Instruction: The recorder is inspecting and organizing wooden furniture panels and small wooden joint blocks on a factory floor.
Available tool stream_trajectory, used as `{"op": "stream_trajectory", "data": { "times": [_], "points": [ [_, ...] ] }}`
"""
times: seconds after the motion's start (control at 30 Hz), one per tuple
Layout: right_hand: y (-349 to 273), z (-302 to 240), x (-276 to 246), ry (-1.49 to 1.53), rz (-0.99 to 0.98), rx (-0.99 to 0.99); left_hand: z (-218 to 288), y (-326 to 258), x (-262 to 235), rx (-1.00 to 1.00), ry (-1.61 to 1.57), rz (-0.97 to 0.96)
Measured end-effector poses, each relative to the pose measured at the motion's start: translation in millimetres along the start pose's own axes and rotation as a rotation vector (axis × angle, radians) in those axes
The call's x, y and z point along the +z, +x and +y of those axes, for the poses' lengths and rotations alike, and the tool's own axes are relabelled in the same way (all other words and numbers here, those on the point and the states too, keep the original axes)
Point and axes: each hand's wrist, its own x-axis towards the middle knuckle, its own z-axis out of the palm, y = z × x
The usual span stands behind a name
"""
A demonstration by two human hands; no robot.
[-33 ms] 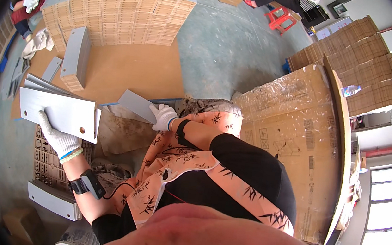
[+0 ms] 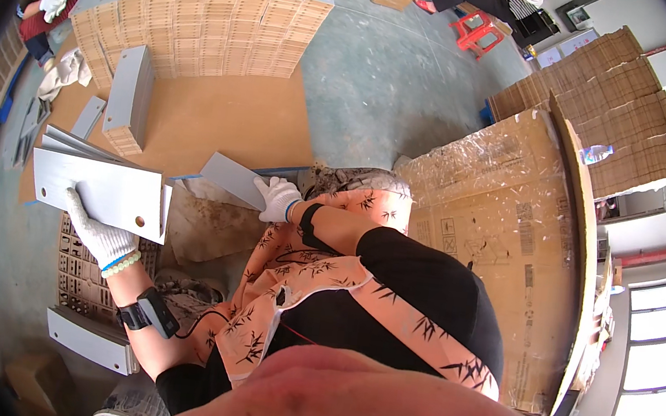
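My left hand [image 2: 104, 238], in a white knit glove, grips a flat white panel [image 2: 101, 188] with a round hole near each end. Its thumb lies across the face, and the other fingers are hidden beneath. Behind that panel, more grey-white panels [image 2: 81, 143] fan out at angles. To the right, my gloved right hand [image 2: 276, 199] is closed on the end of a smaller-looking grey panel [image 2: 231, 179], which tilts away to the left over a stained sheet [image 2: 204, 222]. Most of the right fingertips are covered by the hand itself.
A long block of stacked panels [image 2: 205, 29] stands on brown board [image 2: 228, 118], with a short stack [image 2: 129, 98] nearer. Below my left hand are a slotted brown pallet [image 2: 88, 270] and further panels [image 2: 92, 342]. Large cardboard [image 2: 484, 250] rises at right. A co-worker's gloved hands [image 2: 54, 4] show far left.
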Motion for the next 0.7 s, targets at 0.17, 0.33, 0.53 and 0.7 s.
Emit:
{"op": "stream_trajectory", "data": {
  "times": [0.17, 0.33, 0.53, 0.7],
  "points": [
    [-10, -5, -7, 0.107, 0.146, 0.011, -2, 5, -8, 0.003, -0.001, -0.024],
    [-12, -13, -18, 0.067, 0.121, -0.008, -2, 3, -4, 0.001, -0.014, -0.024],
    [-15, -12, -22, 0.08, 0.143, -0.012, -3, 6, -10, 0.021, -0.022, -0.026],
    [-11, -11, -26, 0.041, 0.203, -0.04, -3, 4, -9, -0.006, -0.032, -0.046]
  ]
}}
